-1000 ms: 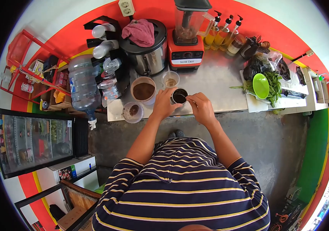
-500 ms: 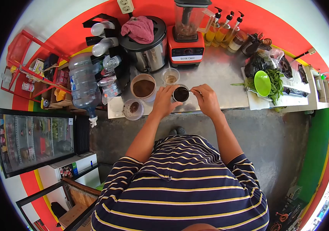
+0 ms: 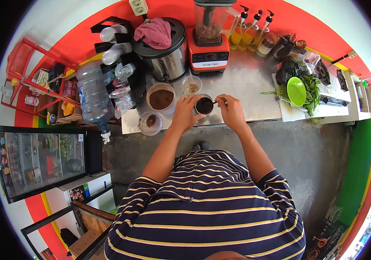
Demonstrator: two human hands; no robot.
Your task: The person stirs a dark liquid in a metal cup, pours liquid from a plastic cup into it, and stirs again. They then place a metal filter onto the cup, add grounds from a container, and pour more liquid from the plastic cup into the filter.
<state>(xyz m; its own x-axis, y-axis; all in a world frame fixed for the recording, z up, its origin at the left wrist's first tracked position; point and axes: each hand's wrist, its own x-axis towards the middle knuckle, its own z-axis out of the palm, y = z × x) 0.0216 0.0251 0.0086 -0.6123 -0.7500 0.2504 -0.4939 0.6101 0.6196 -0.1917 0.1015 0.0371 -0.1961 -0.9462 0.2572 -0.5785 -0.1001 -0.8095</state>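
Note:
My left hand (image 3: 185,113) is wrapped round the left side of a small cup (image 3: 204,105) with dark contents, near the front edge of the metal table (image 3: 254,93). Between the fingers of my right hand (image 3: 232,112) is a thin spoon (image 3: 215,102), its far end at the cup's rim. Left of my left hand stands a tub of brown powder (image 3: 161,99). A smaller clear tub (image 3: 150,123) with something brown inside sits in front of it. Just behind the cup is a clear container (image 3: 192,85) with pale contents.
A red blender (image 3: 210,56) and a steel pot (image 3: 166,60) with a pink cloth stand at the back. Pump bottles (image 3: 249,34) are beside the blender. To the right lie a green bowl (image 3: 296,91) and leafy greens (image 3: 311,93). A large water bottle (image 3: 93,93) is at left.
The spoon and my right fingers have shifted slightly at the cup's right rim. My left hand still holds the cup. The whole view has moved a little.

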